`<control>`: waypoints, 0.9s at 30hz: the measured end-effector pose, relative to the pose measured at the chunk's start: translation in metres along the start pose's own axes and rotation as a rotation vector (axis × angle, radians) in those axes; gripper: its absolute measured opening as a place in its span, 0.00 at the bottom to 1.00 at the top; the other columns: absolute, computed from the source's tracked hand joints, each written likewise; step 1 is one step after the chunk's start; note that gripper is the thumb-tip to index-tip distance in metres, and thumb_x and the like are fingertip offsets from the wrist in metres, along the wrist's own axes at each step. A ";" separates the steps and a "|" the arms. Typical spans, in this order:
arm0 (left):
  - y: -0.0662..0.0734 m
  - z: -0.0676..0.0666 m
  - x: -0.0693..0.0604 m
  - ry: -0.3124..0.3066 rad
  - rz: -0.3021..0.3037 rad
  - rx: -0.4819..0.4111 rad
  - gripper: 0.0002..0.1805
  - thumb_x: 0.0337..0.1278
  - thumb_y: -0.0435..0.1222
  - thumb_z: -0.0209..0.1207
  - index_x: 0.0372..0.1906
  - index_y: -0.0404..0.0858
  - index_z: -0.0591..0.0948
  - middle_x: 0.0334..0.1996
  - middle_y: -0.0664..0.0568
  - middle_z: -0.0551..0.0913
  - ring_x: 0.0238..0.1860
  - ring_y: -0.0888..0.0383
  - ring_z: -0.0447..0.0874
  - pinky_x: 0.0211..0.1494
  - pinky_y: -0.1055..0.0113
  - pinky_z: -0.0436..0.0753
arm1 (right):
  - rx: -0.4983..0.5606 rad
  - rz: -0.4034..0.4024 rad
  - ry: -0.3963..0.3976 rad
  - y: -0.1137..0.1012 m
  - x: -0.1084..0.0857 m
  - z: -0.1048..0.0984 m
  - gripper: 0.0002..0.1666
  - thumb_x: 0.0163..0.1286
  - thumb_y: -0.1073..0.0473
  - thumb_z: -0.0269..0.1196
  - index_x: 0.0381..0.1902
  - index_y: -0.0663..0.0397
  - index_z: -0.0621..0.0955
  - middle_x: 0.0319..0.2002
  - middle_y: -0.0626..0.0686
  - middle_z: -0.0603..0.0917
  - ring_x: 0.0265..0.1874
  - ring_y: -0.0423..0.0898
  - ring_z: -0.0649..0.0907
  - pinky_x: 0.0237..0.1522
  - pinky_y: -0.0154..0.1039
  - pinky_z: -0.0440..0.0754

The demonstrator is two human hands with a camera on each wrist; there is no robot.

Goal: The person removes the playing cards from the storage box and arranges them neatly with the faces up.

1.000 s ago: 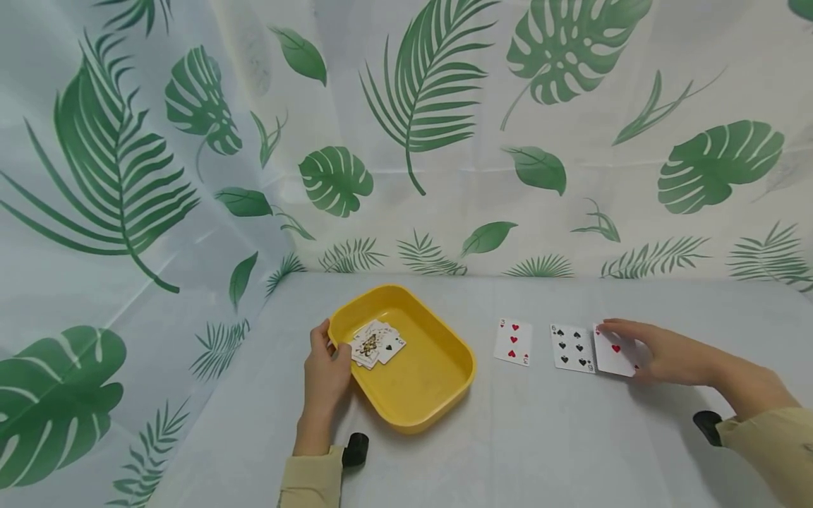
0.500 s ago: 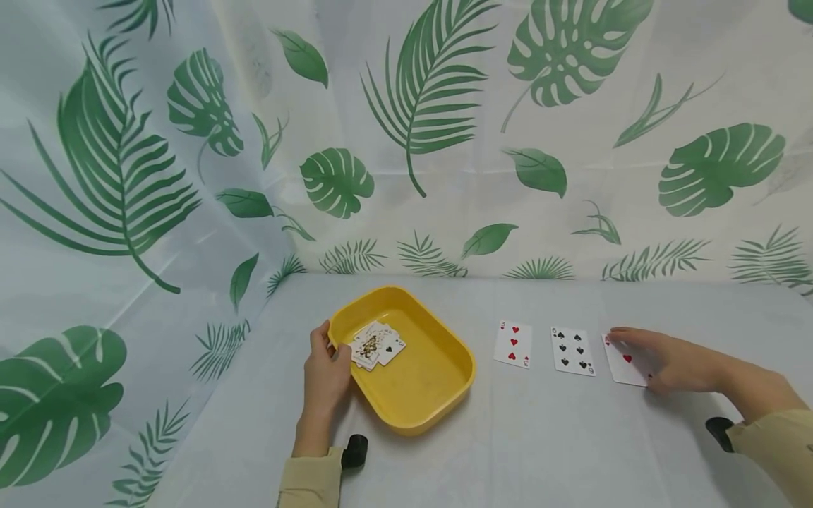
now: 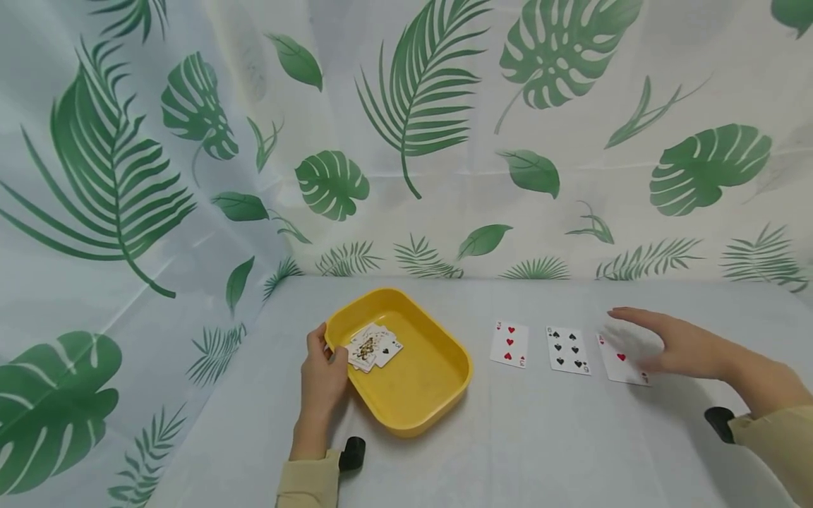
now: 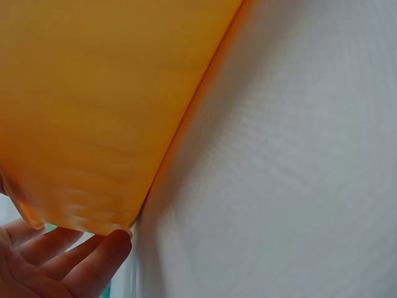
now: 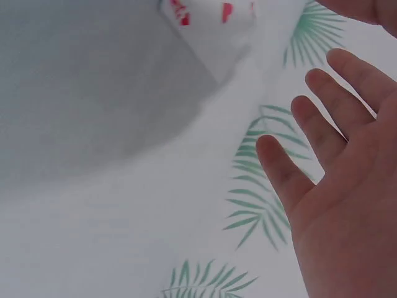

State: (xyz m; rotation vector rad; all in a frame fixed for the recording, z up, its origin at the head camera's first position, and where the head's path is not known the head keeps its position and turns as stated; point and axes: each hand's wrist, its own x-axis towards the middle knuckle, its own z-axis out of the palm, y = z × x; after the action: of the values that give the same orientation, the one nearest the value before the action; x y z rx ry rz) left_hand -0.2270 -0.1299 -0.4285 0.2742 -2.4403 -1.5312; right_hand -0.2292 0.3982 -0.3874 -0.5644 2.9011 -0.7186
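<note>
My left hand (image 3: 324, 374) grips the left rim of the yellow tray (image 3: 444, 395); in the left wrist view its fingers (image 4: 102, 264) curl against the tray's wall (image 4: 118, 112). Overlapping playing cards (image 3: 375, 346) lie at the tray's left side. My right hand (image 3: 699, 349) hovers with spread fingers over a red ace-like card (image 3: 619, 358), partly covering it from view. The right wrist view shows this hand (image 5: 347, 186) holding nothing, apart from the card (image 5: 214, 37).
Right of the tray, a three of hearts (image 3: 509, 344) and a six of spades (image 3: 568, 351) lie face up in a row with the ace-like card. A leaf-patterned curtain (image 3: 444, 219) stands behind and to the left of the white tabletop (image 3: 540, 444).
The red card moved right, away from the six of spades, and lies flat on the table. My right hand let go of it and lifted. My left hand stayed on the tray.
</note>
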 end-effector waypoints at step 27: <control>0.002 0.000 -0.001 -0.003 -0.017 0.012 0.32 0.68 0.34 0.49 0.75 0.36 0.59 0.74 0.37 0.64 0.69 0.35 0.67 0.69 0.45 0.70 | 0.065 -0.134 0.089 -0.140 0.066 0.002 0.45 0.66 0.52 0.68 0.77 0.51 0.64 0.75 0.58 0.65 0.73 0.61 0.63 0.68 0.67 0.62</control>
State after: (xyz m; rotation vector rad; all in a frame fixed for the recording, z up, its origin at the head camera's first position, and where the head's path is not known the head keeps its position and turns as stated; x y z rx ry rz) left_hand -0.2260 -0.1289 -0.4272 0.2958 -2.4565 -1.5246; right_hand -0.2441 0.2581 -0.3241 -0.7429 2.9300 -0.8730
